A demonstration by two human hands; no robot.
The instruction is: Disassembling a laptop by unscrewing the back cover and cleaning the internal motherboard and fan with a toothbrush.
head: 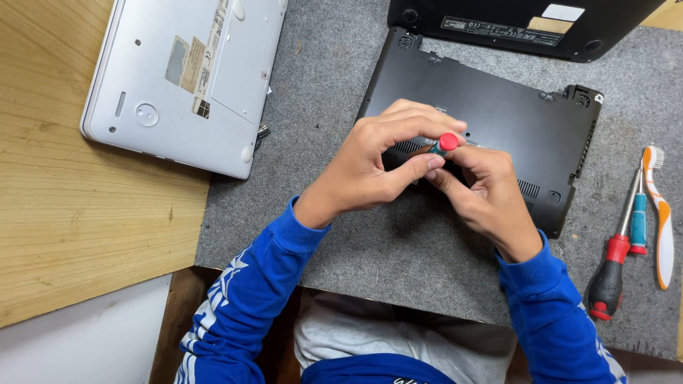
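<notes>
worktop (pixel 78 206): pale wood, visible grain, matt. mat (pixel 398 249) over it: grey felt-like cloth, rough, flecked. black laptop base (pixel 491 117): matt plastic, smooth. silver laptop (pixel 192 78): satin plastic or metal, cannot tell which; paper labels. screwdriver cap (pixel 448 141): glossy red plastic. big screwdriver (pixel 612 267): shiny metal shaft, black and red rubbery grip. sleeves (pixel 249 299): blue knit cloth.

Small screwdriver (pixel 445 144) betw. the hands: red cap, teal body. Laptop base cover (pixel 498 121) under them: matte black. Second laptop (pixel 512 25) at top: black w/ a white and a tan sticker. Third laptop (pixel 188 78) at left: silver-white, grey and tan labels. Mat (pixel 327 199): speckled grey felt. Desk (pixel 78 213): light wood grain. Sleeves (pixel 249 299): bright blue w/ white pattern (stripes, partly seen). Big screwdriver (pixel 612 274): red and black handle. Slim screwdriver (pixel 638 224): teal, red tip. Brush (pixel 663 227): orange and white.
</notes>
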